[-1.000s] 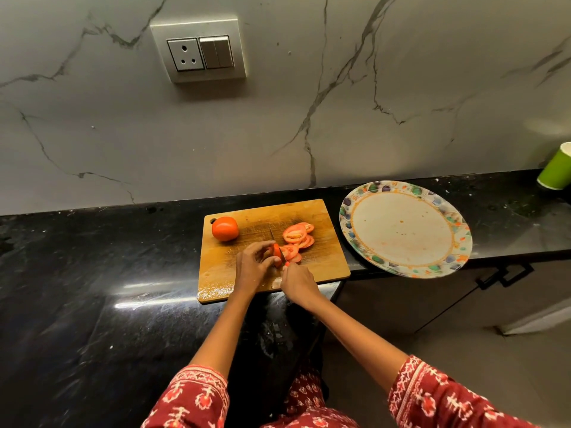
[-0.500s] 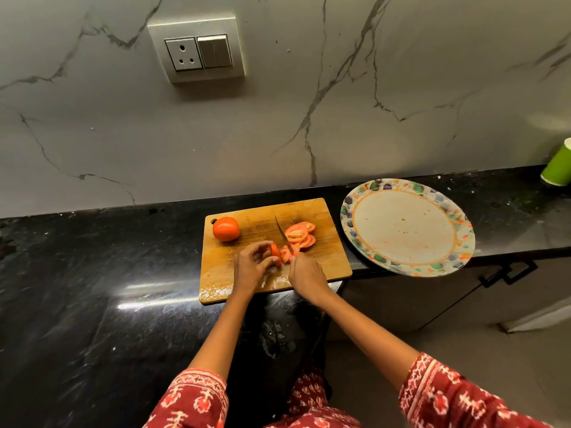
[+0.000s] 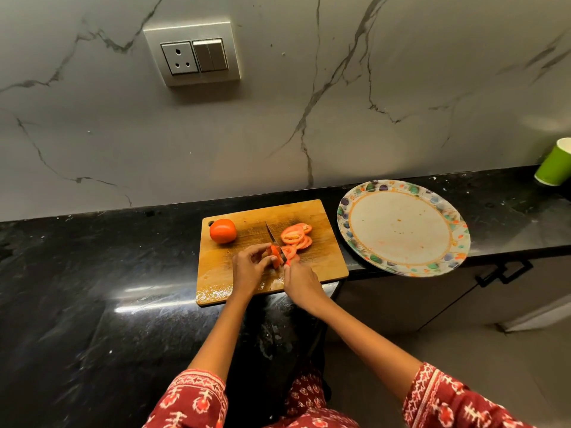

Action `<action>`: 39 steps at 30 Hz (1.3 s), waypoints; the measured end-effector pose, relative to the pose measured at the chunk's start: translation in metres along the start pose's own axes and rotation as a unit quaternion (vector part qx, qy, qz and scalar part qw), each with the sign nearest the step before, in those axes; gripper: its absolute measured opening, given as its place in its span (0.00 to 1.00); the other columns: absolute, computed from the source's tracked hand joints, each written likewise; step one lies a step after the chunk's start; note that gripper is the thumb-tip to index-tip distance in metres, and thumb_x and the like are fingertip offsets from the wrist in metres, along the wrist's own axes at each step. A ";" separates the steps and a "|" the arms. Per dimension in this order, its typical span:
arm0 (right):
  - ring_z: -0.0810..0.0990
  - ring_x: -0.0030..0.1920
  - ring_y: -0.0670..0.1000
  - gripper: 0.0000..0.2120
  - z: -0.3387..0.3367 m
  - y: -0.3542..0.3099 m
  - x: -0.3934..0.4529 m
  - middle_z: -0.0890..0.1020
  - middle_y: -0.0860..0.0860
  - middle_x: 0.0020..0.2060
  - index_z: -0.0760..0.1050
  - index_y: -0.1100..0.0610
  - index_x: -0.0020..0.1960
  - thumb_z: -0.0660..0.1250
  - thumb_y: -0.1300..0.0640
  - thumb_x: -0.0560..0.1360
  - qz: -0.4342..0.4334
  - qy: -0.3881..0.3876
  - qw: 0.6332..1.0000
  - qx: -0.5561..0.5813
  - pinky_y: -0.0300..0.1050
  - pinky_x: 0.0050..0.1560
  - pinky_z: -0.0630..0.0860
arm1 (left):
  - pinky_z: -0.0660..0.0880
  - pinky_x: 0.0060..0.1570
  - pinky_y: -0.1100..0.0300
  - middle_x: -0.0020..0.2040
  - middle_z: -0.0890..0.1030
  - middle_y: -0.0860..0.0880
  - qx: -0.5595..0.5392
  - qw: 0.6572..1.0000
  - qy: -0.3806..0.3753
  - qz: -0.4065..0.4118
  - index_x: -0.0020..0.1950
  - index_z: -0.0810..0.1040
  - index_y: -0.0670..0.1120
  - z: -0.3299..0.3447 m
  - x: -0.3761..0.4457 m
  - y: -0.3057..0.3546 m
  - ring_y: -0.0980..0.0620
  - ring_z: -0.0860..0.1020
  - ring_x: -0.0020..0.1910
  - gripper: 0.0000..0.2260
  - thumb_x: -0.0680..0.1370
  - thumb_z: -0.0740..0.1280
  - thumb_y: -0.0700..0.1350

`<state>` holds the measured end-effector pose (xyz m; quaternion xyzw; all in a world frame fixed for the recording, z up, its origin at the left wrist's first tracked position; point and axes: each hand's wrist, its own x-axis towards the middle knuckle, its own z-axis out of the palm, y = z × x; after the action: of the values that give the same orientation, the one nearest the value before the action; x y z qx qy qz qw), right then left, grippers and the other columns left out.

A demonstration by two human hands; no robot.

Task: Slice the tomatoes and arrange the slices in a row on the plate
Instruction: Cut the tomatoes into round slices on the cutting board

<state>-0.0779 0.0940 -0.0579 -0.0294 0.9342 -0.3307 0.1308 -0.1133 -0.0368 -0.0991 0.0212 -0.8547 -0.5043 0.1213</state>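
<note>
Left hand (image 3: 250,270): fingers curled round the tomato end piece (image 3: 276,256) near the middle of the cutting board (image 3: 321,261), pinning it down. Right hand (image 3: 301,284): closed on the red handle of the knife (image 3: 272,234), blade angled away and set just beside the pinned piece, on the side toward the plate.

Progress, largest to smallest:
- Plate (image 3: 401,267), just beside the board's right edge: bare, no slices on it, only faint orange stains. Arranging not yet begun.
- Cutting board, on the black counter (image 3: 92,288) with its near edge close to the counter's lip: cutting well under way.
- Whole tomato (image 3: 222,230) at the board's far left corner: untouched, still to be cut.
- Cut slices (image 3: 296,237), an overlapping heap right of the blade, between the knife and the board's right edge: exact count hard to tell.
- End piece under the fingers: probably good for only a slice or two more.

By this reckoning, roughly a third done: one tomato nearly finished, one to go, then the whole row to lay.

Around the board:
- Marble wall behind, with a socket and switch panel (image 3: 193,54) above the board's left half.
- Green cup (image 3: 554,163) far to the right, beyond the plate, well apart from everything.

Nothing between board and plate to block the transfer. Main worry: fingertips very near the blade on so small a piece.
</note>
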 end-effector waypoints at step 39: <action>0.75 0.58 0.62 0.15 0.002 -0.011 0.003 0.76 0.62 0.57 0.66 0.64 0.64 0.50 0.57 0.82 0.023 -0.003 0.999 -0.032 0.48 0.47 0.69 | 0.72 0.43 0.74 0.48 0.83 0.43 0.034 0.999 0.002 -0.018 0.50 0.82 0.38 -0.004 0.002 0.018 0.53 0.79 0.46 0.11 0.68 0.74 0.36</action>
<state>-0.0804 0.0840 -0.0533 -0.0136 0.9442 -0.2976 0.1404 -0.1129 -0.0315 -0.0815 0.0420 -0.8707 -0.4768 0.1134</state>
